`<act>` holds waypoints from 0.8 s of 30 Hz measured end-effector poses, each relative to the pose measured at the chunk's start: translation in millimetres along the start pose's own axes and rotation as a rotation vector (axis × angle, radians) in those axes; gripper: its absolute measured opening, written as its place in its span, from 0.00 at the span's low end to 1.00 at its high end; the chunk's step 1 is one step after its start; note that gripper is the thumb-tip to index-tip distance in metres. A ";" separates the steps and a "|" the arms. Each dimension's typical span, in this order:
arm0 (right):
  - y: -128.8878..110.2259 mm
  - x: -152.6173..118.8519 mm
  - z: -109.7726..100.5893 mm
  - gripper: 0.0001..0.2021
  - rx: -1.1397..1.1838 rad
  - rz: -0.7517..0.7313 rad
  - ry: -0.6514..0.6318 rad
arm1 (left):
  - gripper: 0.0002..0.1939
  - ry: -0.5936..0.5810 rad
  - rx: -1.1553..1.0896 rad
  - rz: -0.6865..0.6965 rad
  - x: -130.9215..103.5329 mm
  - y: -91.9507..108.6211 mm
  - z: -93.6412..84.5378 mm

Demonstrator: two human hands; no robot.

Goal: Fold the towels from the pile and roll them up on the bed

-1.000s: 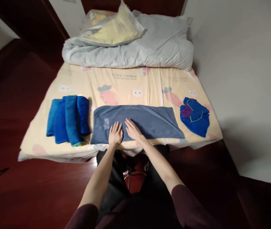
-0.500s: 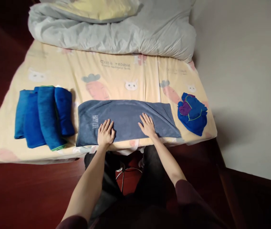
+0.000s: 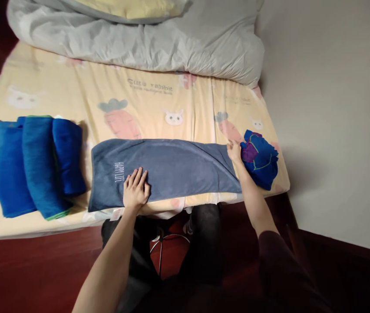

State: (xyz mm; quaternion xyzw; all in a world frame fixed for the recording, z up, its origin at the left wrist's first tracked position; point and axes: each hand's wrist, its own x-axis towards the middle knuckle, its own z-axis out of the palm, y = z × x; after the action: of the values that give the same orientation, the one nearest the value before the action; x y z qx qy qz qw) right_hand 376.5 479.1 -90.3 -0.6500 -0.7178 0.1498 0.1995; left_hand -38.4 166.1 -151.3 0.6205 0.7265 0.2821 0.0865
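A grey-blue towel (image 3: 178, 167) with "HAPPY LIFE" lettering at its left end lies in a long strip along the bed's near edge. Flat on its left part, near the lettering, rests my left hand (image 3: 136, 190), fingers stretched out. At the towel's far right corner, my right hand (image 3: 234, 151) has its fingers closed on the fabric. Just beyond that hand sits a crumpled bundle of blue and purple cloth (image 3: 260, 161) with green seams. A diagonal crease runs across the towel's right end.
Several folded blue cloths (image 3: 40, 167) lie side by side at the left on the patterned bed sheet (image 3: 152, 113). A grey quilt (image 3: 133, 45) and a yellow pillow (image 3: 139, 8) are at the back. The wall (image 3: 331, 121) stands at the right.
My right hand has moved right from the towel's middle to its far right corner and closed there. My left hand stays flat on the towel. The view has shifted slightly to the right.
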 end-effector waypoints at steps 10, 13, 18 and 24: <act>28.9 70.1 2.4 0.11 -0.255 0.056 -0.382 | 0.34 -0.004 0.015 -0.016 0.7 -0.9 1.2; 21.7 72.1 0.1 0.10 -0.406 0.076 -0.247 | 0.34 -0.008 0.019 -0.023 0.6 -1.0 0.7; -17.3 22.9 17.7 0.20 -0.471 0.032 0.024 | 0.33 -0.016 0.018 -0.022 0.2 -2.3 1.3; -37.0 -62.3 48.1 0.30 -0.208 -0.119 -0.114 | 0.35 -0.041 -0.018 -0.052 0.6 -2.9 2.0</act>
State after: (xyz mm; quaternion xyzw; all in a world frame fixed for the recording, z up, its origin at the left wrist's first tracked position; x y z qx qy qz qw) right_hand 325.7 415.3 -120.5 -0.6141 -0.7768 0.0992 0.0985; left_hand -40.0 167.0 -154.3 0.6061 0.7380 0.2736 0.1144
